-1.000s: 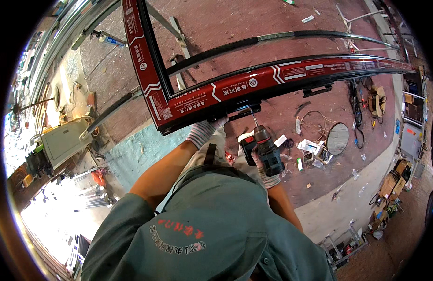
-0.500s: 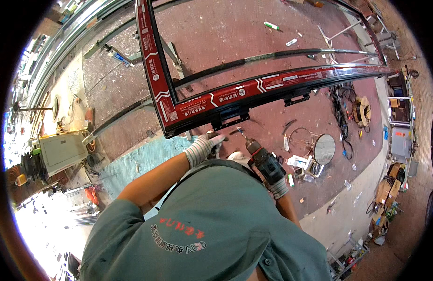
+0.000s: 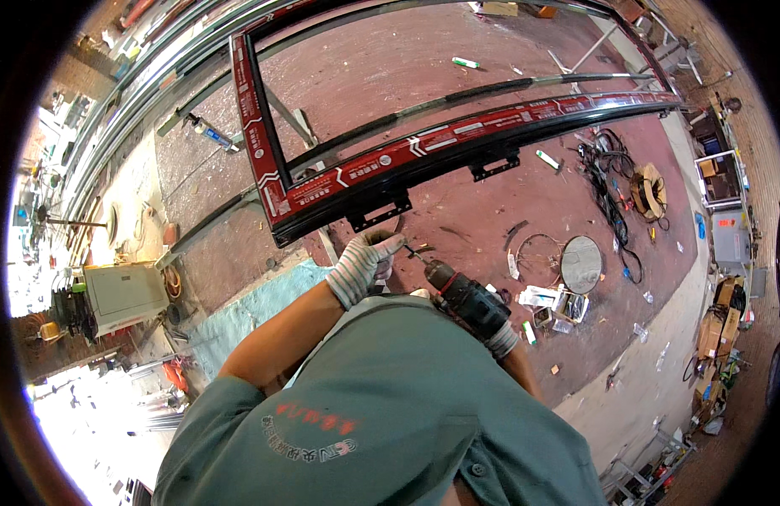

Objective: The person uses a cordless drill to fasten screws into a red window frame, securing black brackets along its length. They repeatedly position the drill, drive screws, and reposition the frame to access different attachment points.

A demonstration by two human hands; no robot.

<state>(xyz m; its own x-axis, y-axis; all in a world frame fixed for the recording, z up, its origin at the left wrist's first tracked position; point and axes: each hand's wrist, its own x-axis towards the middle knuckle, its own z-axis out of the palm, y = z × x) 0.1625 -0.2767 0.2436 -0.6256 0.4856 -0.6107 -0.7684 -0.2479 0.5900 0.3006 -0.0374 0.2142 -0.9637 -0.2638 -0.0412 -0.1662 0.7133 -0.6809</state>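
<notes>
A large black frame wrapped in red protective film (image 3: 423, 152) lies raised above the reddish floor, with a black hinge bracket (image 3: 379, 213) hanging under its near rail. My left hand (image 3: 362, 263), in a white knit glove, is just below that rail, its fingertips pinched at the tip of the drill bit. My right hand (image 3: 497, 335), also gloved, grips a black and red cordless drill (image 3: 461, 295) whose bit points up and left toward my left fingers. My grey-green shirt hides everything below the hands.
A second bracket (image 3: 493, 166) hangs farther right on the rail. A round mirror-like disc (image 3: 580, 264), a wire loop, small boxes (image 3: 548, 305) and tangled black cables (image 3: 607, 173) lie on the floor to the right. A pale box (image 3: 124, 295) stands at the left. Metal bars lie at upper left.
The view has shifted so the frame sits farther from me. My left hand came off the frame's rail and down to the drill bit; the drill stays in my right hand.
</notes>
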